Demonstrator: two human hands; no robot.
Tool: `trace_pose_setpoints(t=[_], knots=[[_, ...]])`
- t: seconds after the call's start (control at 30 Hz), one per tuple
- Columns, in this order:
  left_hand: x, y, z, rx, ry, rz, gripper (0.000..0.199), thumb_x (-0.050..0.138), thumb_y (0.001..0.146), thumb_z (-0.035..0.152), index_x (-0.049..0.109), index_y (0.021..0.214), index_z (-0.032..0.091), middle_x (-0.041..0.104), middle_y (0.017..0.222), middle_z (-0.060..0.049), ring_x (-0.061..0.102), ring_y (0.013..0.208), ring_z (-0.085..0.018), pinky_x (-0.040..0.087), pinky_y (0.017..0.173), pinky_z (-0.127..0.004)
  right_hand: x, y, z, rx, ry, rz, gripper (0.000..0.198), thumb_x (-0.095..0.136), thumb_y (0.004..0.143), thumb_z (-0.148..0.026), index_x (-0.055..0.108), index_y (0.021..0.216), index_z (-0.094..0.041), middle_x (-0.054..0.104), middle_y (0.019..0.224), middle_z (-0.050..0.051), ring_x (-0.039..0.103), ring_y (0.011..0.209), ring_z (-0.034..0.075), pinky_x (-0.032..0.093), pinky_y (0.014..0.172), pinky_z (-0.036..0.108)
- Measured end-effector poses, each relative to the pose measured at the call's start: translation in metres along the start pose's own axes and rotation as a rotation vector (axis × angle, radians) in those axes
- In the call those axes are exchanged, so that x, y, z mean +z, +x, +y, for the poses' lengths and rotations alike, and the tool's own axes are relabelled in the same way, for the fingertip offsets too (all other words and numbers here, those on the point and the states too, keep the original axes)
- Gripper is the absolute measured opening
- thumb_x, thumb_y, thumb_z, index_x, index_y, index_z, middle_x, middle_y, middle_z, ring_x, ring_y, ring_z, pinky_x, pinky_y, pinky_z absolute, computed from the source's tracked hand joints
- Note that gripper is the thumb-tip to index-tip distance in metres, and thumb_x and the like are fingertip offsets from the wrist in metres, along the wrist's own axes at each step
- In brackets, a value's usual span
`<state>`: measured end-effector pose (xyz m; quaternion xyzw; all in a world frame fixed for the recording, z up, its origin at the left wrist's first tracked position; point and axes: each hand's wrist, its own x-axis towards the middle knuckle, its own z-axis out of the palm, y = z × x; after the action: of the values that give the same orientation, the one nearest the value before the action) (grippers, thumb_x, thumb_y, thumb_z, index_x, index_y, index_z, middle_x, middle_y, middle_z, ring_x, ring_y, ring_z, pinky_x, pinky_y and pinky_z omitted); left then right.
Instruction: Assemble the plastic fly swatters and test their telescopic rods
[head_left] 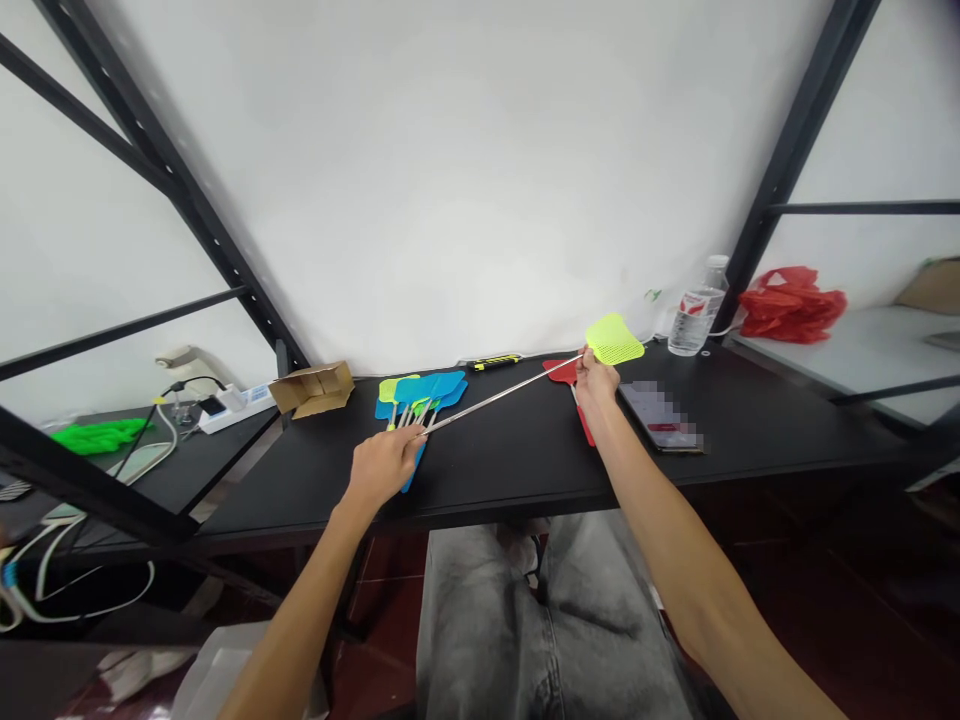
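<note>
A fly swatter with a yellow-green mesh head (615, 340) and a long thin metal rod is stretched between my two hands above the black desk. My right hand (597, 384) pinches the rod just below the head. At the other end, my left hand (386, 466) is closed round the swatter, hiding its handle. Behind my left hand lies a pile of blue fly swatters (439, 388) with a yellow-green one (388, 389) among them, their short rods pointing toward me. A red fly swatter (561, 372) lies on the desk, partly covered by my right hand.
A phone (661, 416) lies right of my right forearm, with a water bottle (697, 308) behind it. A black and yellow utility knife (493, 362) is by the wall. An open cardboard box (313, 388) stands at the left, near a power strip (238, 408). Black shelf posts (806, 130) flank the desk.
</note>
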<state>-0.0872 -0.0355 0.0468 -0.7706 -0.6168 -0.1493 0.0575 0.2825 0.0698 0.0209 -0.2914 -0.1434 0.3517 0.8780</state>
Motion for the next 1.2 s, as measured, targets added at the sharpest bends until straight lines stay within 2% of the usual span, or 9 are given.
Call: trace_pose_setpoints(t=[0.13,0.2,0.27,0.37,0.57,0.7,0.87,1.07,1.2], knots=[[-0.017,0.003,-0.017,0.121,-0.215,-0.234,0.044,0.037,0.093,0.051,0.072,0.091,0.024,0.070,0.073,-0.003,0.064,0.073,-0.019,0.045,0.068,-0.026,-0.005,0.006,-0.004,0.018,0.038,0.016,0.024,0.085,0.074,-0.025,0.063,0.072,-0.014,0.066,0.071,-0.001,0.058,0.060,0.007,0.053,0.058,0.019],[-0.026,0.005,-0.025,0.157,-0.280,-0.294,0.047,0.036,0.093,0.052,0.070,0.083,0.022,0.065,0.064,-0.001,0.060,0.064,-0.017,0.044,0.065,-0.025,-0.007,0.009,-0.005,0.030,0.076,0.013,0.021,0.083,0.076,-0.022,0.064,0.072,-0.014,0.066,0.071,-0.001,0.057,0.059,0.006,0.053,0.057,0.018],[-0.032,0.005,-0.033,0.152,-0.259,-0.277,0.047,0.036,0.093,0.053,0.070,0.083,0.022,0.065,0.065,-0.001,0.059,0.063,-0.016,0.043,0.063,-0.024,-0.007,0.009,-0.004,0.041,0.099,0.014,0.019,0.081,0.077,-0.019,0.064,0.073,-0.013,0.066,0.071,-0.002,0.055,0.057,0.005,0.052,0.056,0.017],[-0.036,0.002,-0.048,0.098,-0.138,-0.199,0.043,0.037,0.093,0.053,0.072,0.095,0.027,0.069,0.073,0.000,0.062,0.071,-0.018,0.039,0.061,-0.023,-0.007,0.009,-0.003,0.037,0.077,0.048,0.017,0.080,0.078,-0.016,0.064,0.073,-0.013,0.067,0.074,-0.001,0.056,0.058,0.005,0.053,0.056,0.017],[-0.030,-0.010,-0.064,0.002,0.080,-0.070,0.042,0.037,0.095,0.050,0.070,0.114,0.034,0.074,0.089,-0.002,0.066,0.086,-0.023,0.033,0.061,-0.025,-0.004,0.007,-0.003,0.025,0.099,0.084,0.015,0.079,0.078,-0.016,0.065,0.075,-0.014,0.069,0.077,0.001,0.060,0.062,0.006,0.053,0.055,0.016],[-0.025,-0.014,-0.066,-0.033,0.109,-0.024,0.043,0.037,0.095,0.050,0.070,0.115,0.032,0.075,0.092,-0.003,0.067,0.087,-0.024,0.033,0.061,-0.025,-0.005,0.004,-0.009,0.056,0.107,0.010,0.014,0.080,0.078,-0.019,0.066,0.079,-0.014,0.070,0.078,0.000,0.060,0.062,0.006,0.054,0.059,0.016],[-0.023,-0.023,-0.070,0.022,0.047,-0.032,0.043,0.036,0.095,0.052,0.069,0.114,0.031,0.075,0.093,-0.002,0.067,0.084,-0.021,0.035,0.062,-0.024,-0.006,-0.001,-0.016,0.150,0.105,-0.114,0.023,0.074,0.084,-0.040,0.067,0.091,-0.018,0.073,0.089,0.002,0.066,0.069,0.009,0.058,0.065,0.021],[-0.022,-0.028,-0.072,0.068,-0.010,-0.073,0.044,0.033,0.097,0.049,0.070,0.114,0.031,0.075,0.092,0.000,0.067,0.084,-0.021,0.037,0.065,-0.024,-0.003,-0.007,-0.014,0.210,0.162,-0.156,0.018,0.072,0.087,-0.037,0.065,0.085,-0.021,0.072,0.096,0.002,0.070,0.089,0.012,0.059,0.082,0.026],[-0.022,-0.027,-0.063,0.062,-0.020,-0.080,0.043,0.034,0.096,0.049,0.071,0.113,0.032,0.075,0.094,-0.001,0.067,0.087,-0.022,0.038,0.066,-0.025,-0.003,-0.010,-0.016,0.239,0.213,-0.180,0.025,0.060,0.094,-0.045,0.062,0.083,-0.023,0.069,0.088,0.000,0.067,0.079,0.011,0.059,0.084,0.033]])
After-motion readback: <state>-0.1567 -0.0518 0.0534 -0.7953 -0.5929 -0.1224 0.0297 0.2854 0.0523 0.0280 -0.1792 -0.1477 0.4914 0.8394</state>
